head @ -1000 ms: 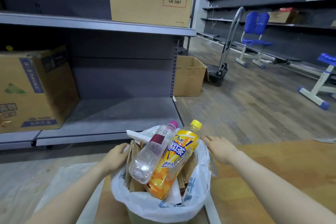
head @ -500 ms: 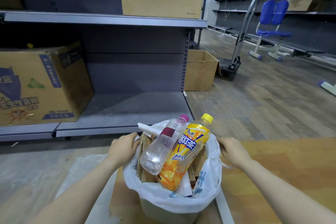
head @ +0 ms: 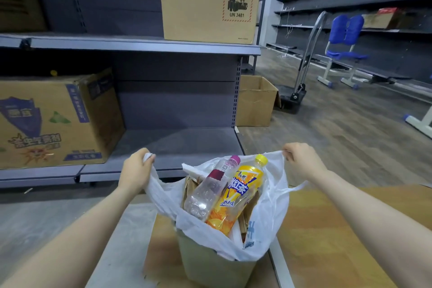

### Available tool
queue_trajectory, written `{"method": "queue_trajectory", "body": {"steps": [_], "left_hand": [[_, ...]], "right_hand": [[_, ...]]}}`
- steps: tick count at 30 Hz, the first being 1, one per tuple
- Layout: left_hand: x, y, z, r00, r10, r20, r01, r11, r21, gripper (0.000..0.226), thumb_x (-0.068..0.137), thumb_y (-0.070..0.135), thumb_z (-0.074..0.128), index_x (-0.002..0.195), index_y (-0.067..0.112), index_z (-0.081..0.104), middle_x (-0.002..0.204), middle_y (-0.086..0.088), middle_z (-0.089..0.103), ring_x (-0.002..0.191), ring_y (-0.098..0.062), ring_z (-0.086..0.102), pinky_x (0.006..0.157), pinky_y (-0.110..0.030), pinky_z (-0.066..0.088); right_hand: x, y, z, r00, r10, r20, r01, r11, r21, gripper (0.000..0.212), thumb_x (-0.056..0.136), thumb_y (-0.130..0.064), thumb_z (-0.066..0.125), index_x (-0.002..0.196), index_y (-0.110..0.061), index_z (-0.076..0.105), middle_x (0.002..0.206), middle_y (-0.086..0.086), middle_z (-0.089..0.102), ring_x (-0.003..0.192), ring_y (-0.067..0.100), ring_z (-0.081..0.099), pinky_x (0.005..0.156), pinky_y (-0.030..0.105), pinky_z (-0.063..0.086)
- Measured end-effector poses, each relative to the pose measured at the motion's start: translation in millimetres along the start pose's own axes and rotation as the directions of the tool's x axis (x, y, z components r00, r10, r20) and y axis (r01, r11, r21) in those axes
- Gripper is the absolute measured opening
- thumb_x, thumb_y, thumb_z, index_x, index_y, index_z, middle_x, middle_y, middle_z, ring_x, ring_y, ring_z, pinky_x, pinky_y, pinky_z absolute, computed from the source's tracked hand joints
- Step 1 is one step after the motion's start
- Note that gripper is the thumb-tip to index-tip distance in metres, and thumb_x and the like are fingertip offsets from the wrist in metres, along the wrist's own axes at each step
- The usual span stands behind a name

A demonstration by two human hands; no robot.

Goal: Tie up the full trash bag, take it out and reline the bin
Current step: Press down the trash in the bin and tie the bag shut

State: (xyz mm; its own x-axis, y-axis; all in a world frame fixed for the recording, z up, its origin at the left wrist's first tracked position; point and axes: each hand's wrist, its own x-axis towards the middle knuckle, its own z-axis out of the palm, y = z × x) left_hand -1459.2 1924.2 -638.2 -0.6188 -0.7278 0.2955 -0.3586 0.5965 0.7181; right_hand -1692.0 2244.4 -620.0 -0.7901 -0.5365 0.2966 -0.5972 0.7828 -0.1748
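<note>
A white plastic trash bag [head: 264,222] sits in a small grey-green bin [head: 210,269] on the floor in front of me. It holds a clear bottle with a pink cap [head: 205,192], a yellow-orange drink bottle [head: 236,196] and pieces of cardboard. My left hand [head: 136,168] is closed on the bag's left handle, pulled up and outward. My right hand [head: 301,159] is closed on the right handle, stretched up and to the right. The bag's rim is lifted off the bin on both sides and still drapes over the bin's front edge.
A grey shelf unit [head: 140,42] stands right behind the bin, with a printed carton [head: 53,121] on its lowest shelf and a PICO box [head: 208,10] above. An open cardboard box [head: 254,100], a hand trolley [head: 301,86] and a blue chair [head: 343,49] stand on the floor to the right.
Both hands have gone from resting at the bag's rim to gripping its handles and pulling them up and apart. The bag's sides have risen off the bin.
</note>
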Motion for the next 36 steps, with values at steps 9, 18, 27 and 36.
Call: {"method": "queue_trajectory", "body": {"steps": [9, 18, 27, 36], "left_hand": [[-15, 41, -36, 0.966, 0.235, -0.113, -0.235, 0.972, 0.007, 0.023, 0.096, 0.013, 0.05, 0.077, 0.0, 0.053, 0.062, -0.002, 0.053, 0.058, -0.016, 0.049, 0.053, -0.025, 0.036], [-34, 71, -62, 0.954, 0.255, -0.155, -0.267, 0.962, -0.06, 0.005, 0.094, 0.01, 0.051, 0.091, 0.011, 0.054, 0.065, 0.0, 0.054, 0.06, -0.011, 0.05, 0.055, -0.027, 0.038], [-67, 67, -67, 0.796, 0.603, 0.055, -0.575, 0.723, 0.382, 0.034, 0.082, 0.044, 0.056, 0.092, 0.013, 0.06, 0.09, -0.003, 0.059, 0.074, -0.022, 0.058, 0.063, -0.031, 0.045], [-141, 53, -1, 0.209, 0.63, 0.748, -0.938, -0.087, 0.335, 0.032, 0.056, 0.056, 0.07, 0.062, 0.026, 0.063, 0.058, 0.012, 0.059, 0.061, -0.01, 0.061, 0.096, -0.045, 0.045]], "right_hand": [[6, -26, -41, 0.998, -0.04, -0.041, 0.035, 0.993, -0.116, 0.016, 0.093, -0.014, 0.044, 0.086, -0.009, 0.058, 0.099, 0.013, 0.066, 0.093, 0.035, 0.059, 0.064, 0.034, 0.039], [0, -60, -90, 0.985, -0.167, -0.049, 0.153, 0.966, -0.21, 0.021, 0.096, -0.022, 0.042, 0.103, -0.015, 0.06, 0.107, 0.006, 0.066, 0.099, 0.031, 0.058, 0.068, 0.032, 0.039], [-42, -110, -93, 0.92, -0.384, 0.072, 0.387, 0.921, -0.039, 0.029, 0.09, -0.03, 0.054, 0.119, -0.024, 0.055, 0.119, -0.003, 0.063, 0.109, 0.023, 0.058, 0.081, 0.032, 0.044], [-91, -145, -56, 0.872, -0.453, 0.186, 0.447, 0.891, 0.074, 0.04, 0.092, -0.038, 0.05, 0.131, -0.027, 0.05, 0.129, -0.004, 0.056, 0.12, 0.016, 0.051, 0.088, 0.031, 0.042]]}}
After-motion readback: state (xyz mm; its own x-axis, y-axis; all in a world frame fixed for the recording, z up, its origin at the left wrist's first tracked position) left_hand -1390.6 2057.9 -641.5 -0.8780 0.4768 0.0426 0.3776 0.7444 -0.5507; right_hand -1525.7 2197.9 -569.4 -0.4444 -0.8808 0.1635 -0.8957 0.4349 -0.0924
